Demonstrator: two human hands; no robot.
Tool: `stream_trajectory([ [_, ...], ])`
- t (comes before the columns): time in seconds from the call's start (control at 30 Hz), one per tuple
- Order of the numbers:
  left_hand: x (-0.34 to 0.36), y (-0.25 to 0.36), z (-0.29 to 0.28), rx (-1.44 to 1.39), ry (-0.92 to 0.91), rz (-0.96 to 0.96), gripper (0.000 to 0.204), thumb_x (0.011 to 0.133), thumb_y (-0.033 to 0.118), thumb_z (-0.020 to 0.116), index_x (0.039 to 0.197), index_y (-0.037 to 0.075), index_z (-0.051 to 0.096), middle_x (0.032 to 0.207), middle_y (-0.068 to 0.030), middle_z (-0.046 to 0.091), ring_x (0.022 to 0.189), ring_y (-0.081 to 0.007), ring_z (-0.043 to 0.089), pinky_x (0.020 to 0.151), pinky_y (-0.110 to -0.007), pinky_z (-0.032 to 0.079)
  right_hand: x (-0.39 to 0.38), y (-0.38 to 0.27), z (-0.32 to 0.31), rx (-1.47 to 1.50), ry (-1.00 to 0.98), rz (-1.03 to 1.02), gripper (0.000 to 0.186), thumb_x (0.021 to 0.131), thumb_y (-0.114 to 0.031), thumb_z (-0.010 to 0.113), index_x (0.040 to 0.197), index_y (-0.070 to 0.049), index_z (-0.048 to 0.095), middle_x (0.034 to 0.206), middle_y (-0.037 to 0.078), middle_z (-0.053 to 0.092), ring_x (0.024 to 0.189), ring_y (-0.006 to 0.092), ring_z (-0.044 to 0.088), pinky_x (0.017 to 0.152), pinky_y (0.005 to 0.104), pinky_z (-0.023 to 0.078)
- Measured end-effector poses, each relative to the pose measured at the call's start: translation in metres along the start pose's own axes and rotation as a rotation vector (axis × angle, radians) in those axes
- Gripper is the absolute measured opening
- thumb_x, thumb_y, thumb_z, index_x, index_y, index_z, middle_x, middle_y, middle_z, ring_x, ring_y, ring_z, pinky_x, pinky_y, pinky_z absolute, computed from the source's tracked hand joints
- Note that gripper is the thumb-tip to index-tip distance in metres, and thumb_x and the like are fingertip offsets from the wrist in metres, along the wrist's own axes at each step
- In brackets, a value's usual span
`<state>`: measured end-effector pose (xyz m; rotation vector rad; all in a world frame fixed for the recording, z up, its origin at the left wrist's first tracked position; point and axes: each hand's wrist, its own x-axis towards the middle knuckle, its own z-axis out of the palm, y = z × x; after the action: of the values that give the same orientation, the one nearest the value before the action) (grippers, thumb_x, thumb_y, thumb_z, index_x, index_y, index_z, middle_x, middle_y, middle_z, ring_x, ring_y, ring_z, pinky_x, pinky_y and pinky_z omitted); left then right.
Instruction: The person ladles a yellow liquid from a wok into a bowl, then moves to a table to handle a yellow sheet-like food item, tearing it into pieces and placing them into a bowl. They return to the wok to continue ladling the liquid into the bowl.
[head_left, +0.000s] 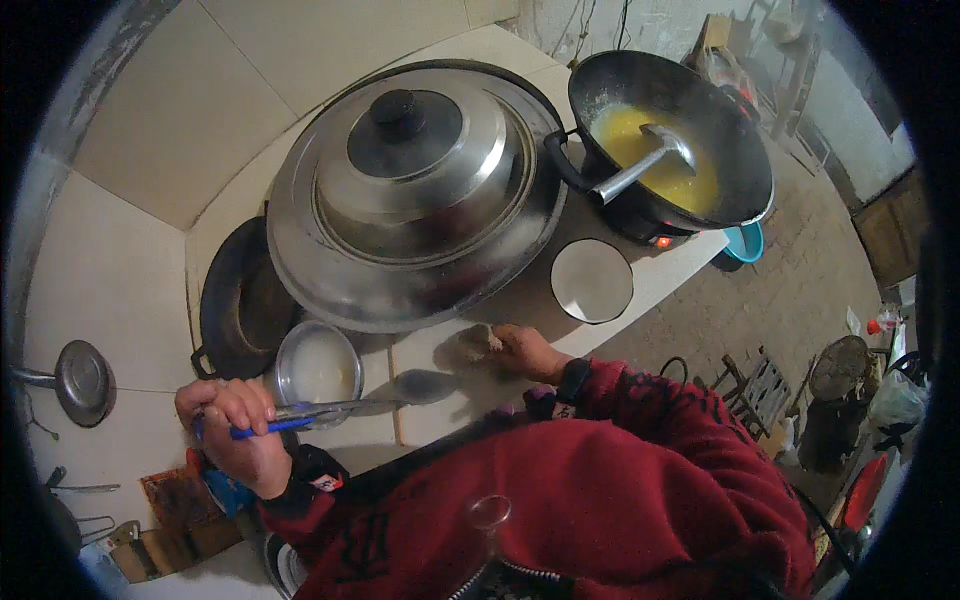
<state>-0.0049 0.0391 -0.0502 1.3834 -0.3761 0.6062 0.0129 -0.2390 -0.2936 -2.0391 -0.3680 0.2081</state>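
Observation:
My left hand (235, 425) is closed around a slim metal utensil (335, 407) with a blue part alongside it. It points right, past the clear bowl (319, 362) of cloudy whitish liquid; its exact kind is unclear. A grey, spoon-like patch beyond its tip may be a shadow. My right hand (530, 355) pinches a small, pale, lumpy piece (482, 343) over the counter, its kind not clear. Just beyond that hand stands a white bowl (592, 281). The big metal pan with a domed lid (415, 175) fills the space behind both hands.
Back right, a black wok (665, 85) holds yellow liquid and a metal ladle (650, 165); a red light glows beneath it. Another dark pan (225, 300) leans by the left wall. Below the counter's right edge (670, 295) are a blue basin (745, 243) and floor clutter.

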Motion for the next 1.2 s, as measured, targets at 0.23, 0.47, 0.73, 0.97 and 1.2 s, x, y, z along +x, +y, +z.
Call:
stream_trajectory([
  [0.23,-0.013,0.003,-0.013,0.060,-0.009,0.033,0.015,0.090,0.020,0.044,0.093,0.006,0.043,0.066,-0.0025,0.041,0.055,-0.0112,0.041,0.055,-0.028,0.036,0.001,0.008,-0.001,0.077,-0.049,0.030,0.025,0.075,-0.022,0.062,0.093,-0.005,0.058,0.089,0.019,0.060,0.085,0.0388,0.057,0.073,0.0430,0.046],
  [0.47,-0.043,0.030,-0.049,0.416,0.055,-0.225,0.016,0.088,0.008,0.042,0.099,0.001,0.050,0.088,-0.0111,0.053,0.080,-0.0203,0.053,0.073,-0.036,0.046,-0.001,0.000,-0.005,-0.053,-0.034,0.024,0.026,0.077,-0.023,0.061,0.097,-0.007,0.059,0.089,0.018,0.061,0.082,0.0376,0.058,0.072,0.0419,0.047],
  [0.73,-0.099,0.025,-0.074,0.506,0.192,-0.656,0.018,0.087,0.009,0.048,0.101,-0.001,0.053,0.091,-0.0120,0.056,0.068,-0.0189,0.059,0.050,-0.025,0.044,0.011,0.024,0.011,0.226,-0.005,0.164,0.024,0.081,-0.022,0.061,0.098,-0.005,0.060,0.076,0.013,0.062,0.070,0.0164,0.057,0.066,0.0325,0.048],
  [0.97,-0.132,0.027,-0.094,0.585,0.039,-0.977,0.020,0.084,0.016,0.056,0.097,0.001,0.058,0.073,-0.0057,0.061,0.056,-0.0086,0.054,0.048,-0.020,0.040,0.009,0.009,0.004,-0.233,0.042,-0.109,0.025,0.078,-0.017,0.065,0.097,-0.002,0.059,0.081,0.014,0.061,0.073,0.0217,0.060,0.067,0.0326,0.047],
  [1.2,-0.170,-0.007,-0.121,0.614,-0.196,-1.025,0.023,0.079,0.014,0.063,0.098,0.001,0.061,0.080,-0.0050,0.063,0.065,-0.0099,0.058,0.055,-0.024,0.045,0.021,0.000,0.006,-0.142,-0.088,0.002,0.035,0.071,-0.012,0.067,0.103,-0.001,0.056,0.092,0.018,0.057,0.082,0.0358,0.055,0.072,0.0403,0.046],
])
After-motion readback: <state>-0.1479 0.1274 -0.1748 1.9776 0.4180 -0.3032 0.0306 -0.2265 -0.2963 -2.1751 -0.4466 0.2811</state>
